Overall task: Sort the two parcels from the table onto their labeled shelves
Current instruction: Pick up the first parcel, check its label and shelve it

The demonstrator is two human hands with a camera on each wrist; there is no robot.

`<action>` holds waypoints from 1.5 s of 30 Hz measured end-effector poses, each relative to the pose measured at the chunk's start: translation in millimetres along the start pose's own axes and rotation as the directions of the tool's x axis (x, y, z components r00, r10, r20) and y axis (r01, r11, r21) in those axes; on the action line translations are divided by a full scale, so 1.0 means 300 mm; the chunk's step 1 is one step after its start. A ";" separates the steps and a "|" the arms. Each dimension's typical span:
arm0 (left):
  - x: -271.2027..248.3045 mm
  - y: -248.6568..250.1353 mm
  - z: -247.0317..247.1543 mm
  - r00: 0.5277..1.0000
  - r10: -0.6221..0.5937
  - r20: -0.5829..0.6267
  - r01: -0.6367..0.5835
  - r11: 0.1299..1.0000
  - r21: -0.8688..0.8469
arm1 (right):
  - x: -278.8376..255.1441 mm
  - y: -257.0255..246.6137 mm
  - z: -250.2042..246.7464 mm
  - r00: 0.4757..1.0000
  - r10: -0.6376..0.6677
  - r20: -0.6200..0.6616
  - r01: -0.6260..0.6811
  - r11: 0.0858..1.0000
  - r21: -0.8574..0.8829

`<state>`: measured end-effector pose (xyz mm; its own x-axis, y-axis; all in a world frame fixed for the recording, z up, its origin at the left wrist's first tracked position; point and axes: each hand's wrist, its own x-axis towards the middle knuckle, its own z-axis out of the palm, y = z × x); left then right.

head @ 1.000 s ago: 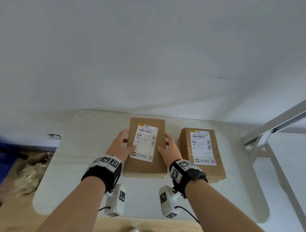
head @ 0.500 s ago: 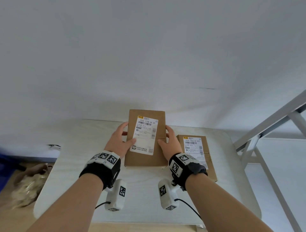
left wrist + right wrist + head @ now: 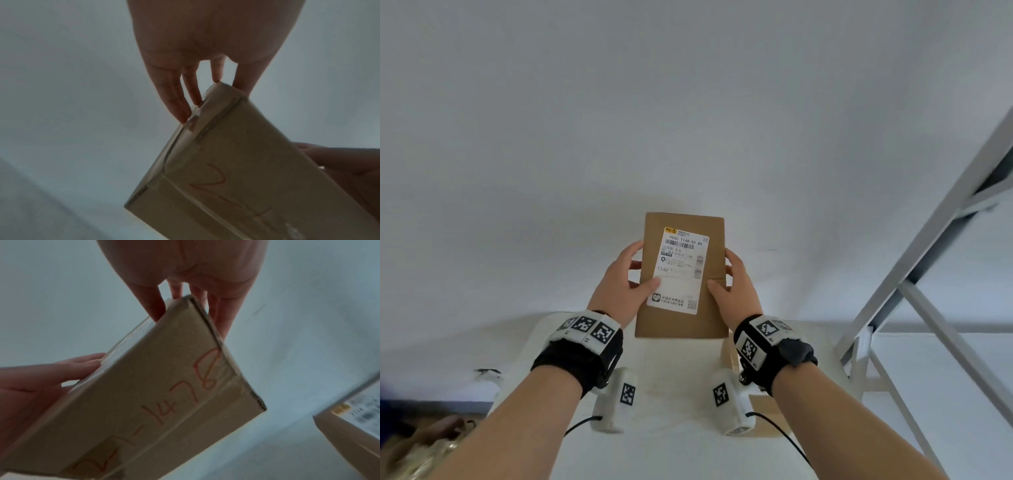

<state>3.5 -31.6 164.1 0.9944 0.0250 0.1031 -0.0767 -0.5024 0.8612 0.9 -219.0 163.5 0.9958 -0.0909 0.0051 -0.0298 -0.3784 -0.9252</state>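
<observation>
A brown cardboard parcel (image 3: 683,325) with a white shipping label reading T148 is held up in the air above the white table (image 3: 671,394). My left hand (image 3: 623,284) grips its left edge and my right hand (image 3: 738,291) its right edge, thumbs on the labelled face. From below, the parcel (image 3: 154,394) shows red handwriting on one side, and the left fingers (image 3: 174,91) lie along its edge. The second parcel (image 3: 349,426) lies on the table, in the head view mostly hidden behind my right wrist.
A grey metal shelf frame (image 3: 928,257) rises at the right, close to the table's corner. A plain white wall fills the view ahead. Brownish clutter (image 3: 431,442) lies on the floor at the lower left.
Both hands have lifted the T148 parcel off the table and raised it towards the head camera. The second parcel stayed on the table and slid out of view behind my right wrist.
</observation>
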 end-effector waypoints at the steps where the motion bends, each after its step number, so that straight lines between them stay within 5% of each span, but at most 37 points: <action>1: 0.001 0.038 -0.014 1.000 0.025 -0.006 -0.025 1.000 0.007 | -0.005 -0.026 -0.020 1.000 -0.021 -0.011 0.021 1.000 0.006; 22: -0.203 0.596 -0.235 0.873 0.409 -0.267 -0.403 0.912 0.078 | -0.245 -0.502 -0.342 0.863 -0.467 -0.194 0.466 0.883 -0.050; 32: -0.346 0.631 -0.260 0.817 0.511 -0.268 -0.515 0.855 0.060 | -0.436 -0.541 -0.387 0.831 -0.486 -0.269 0.485 0.871 -0.076; 45: -0.609 0.578 -0.279 0.799 0.575 -0.175 -0.584 0.812 0.001 | -0.788 -0.477 -0.361 0.802 -0.448 -0.396 0.494 0.869 0.017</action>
<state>-197.5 -50.9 336.1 0.7381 -0.1178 0.6644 -0.6425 -0.4232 0.6388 -239.7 -243.1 335.9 0.7777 -0.2676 0.5689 0.4677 -0.3584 -0.8080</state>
